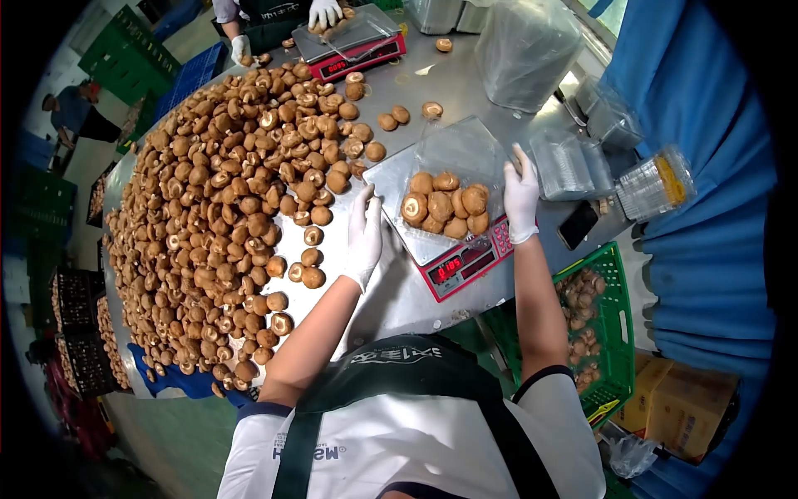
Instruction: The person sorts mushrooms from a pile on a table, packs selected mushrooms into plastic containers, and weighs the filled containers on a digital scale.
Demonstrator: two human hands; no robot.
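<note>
Several brown shiitake mushrooms (455,202) fill a clear plastic clamshell box (465,150), its lid raised toward the far side. Under the box is a red digital scale (453,287) with a steel plate and lit red digits. My left hand (364,237), in a white glove, is by the plate's left edge with its fingers stretched out and nothing in them. At the right side of the box my gloved right hand (521,195) has its fingers extended and apart; whether it touches the plastic I cannot tell.
A large heap of mushrooms (216,208) covers the table's left. Across from me, a co-worker's gloved hand (325,14) is over another scale (357,54). Stacked clear boxes (569,162) and a phone (578,224) lie right, above a green crate (615,316) of packed mushrooms.
</note>
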